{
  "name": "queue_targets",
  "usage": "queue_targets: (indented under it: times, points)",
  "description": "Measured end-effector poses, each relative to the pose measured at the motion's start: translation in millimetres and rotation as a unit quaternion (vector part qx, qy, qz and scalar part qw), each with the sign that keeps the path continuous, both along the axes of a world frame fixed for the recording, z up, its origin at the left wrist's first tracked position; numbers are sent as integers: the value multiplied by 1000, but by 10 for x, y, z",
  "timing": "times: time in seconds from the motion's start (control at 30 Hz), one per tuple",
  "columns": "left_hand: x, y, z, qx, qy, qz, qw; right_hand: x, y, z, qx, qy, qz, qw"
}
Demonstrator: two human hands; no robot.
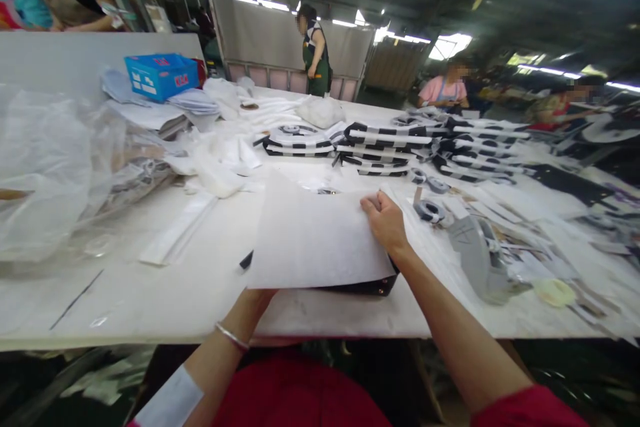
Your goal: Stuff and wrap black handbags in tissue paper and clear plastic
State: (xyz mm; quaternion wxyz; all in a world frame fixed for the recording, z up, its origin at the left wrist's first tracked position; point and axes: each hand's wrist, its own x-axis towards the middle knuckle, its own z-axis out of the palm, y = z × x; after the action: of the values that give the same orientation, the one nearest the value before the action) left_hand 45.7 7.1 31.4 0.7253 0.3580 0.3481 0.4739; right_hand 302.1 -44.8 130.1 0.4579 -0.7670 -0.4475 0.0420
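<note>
A large white sheet (310, 240), which looks like paper, is spread in front of me above the table's front. My right hand (386, 221) pinches its upper right edge, fingers closed. Under its lower left corner goes my left hand (261, 301); the sheet hides the fingers, so I cannot tell what they touch. Beneath the sheet lies a dark item with small metal studs (373, 287), mostly covered. Its kind is not visible, and a small dark tip pokes out at the sheet's left side.
Stacks of black-and-white checked pieces (385, 137) lie at the back. A grey tape dispenser (475, 257) and tape rolls (429, 211) stand to the right. Plastic bags (45, 173) and a blue box (163, 77) are at left. Several people are beyond the table (150, 310).
</note>
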Motion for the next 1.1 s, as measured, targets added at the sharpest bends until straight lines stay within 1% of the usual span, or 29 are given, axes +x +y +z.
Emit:
queue_targets:
  times: [0.03,0.1,0.17,0.23,0.3,0.4,0.47,0.5,0.57,0.6,0.63,0.7,0.73,0.77,0.83,0.9,1.0,1.03,1.1]
  points:
    - [25,26,24,-23,-16,-12,1000,51,-14,-90,-36,-36,-14,999]
    - [105,89,100,-61,-61,-63,994,122,-67,-201,-110,-98,-31,989]
    - [190,143,188,-80,-124,-92,985,165,-110,-237,-180,-154,-47,970]
    - [248,171,251,-77,-153,-85,982,200,-130,-237,-242,-199,-60,948]
    - [274,177,270,-101,-131,-78,983,233,-141,-237,-289,-226,-69,928]
    - [303,181,227,-149,-52,-116,981,260,-179,-238,-328,-230,-76,913]
    - [336,197,180,-149,-9,-117,982,241,-224,-208,-311,-249,-71,914]
    - [355,209,158,-145,4,-108,983,216,-250,-177,-280,-274,-64,918]
    - [391,236,126,-143,15,-91,985,139,-307,-87,-180,-335,-27,924]
    - [405,248,117,-143,17,-88,986,88,-338,-34,-129,-359,13,924]
    - [415,259,112,-144,19,-85,986,31,-372,18,-91,-370,68,922]
    - [425,273,110,-148,20,-81,985,-93,-453,106,-57,-368,185,910]
    - [427,278,111,-150,19,-81,985,-154,-501,136,-56,-369,228,900]
    - [427,281,110,-153,16,-83,985,-211,-555,156,-58,-376,252,890]
    - [427,288,103,-160,8,-86,983,-304,-671,164,-59,-407,263,873]
    - [429,297,90,-167,-1,-85,982,-360,-779,127,-68,-428,286,854]
    - [432,308,79,-177,-11,-84,981,-365,-876,-24,-120,-414,341,836]
    - [432,309,83,-181,-13,-85,980,-350,-886,-93,-139,-404,346,835]
    - [431,307,102,-188,-20,-87,978,-313,-871,-234,-159,-383,335,846]
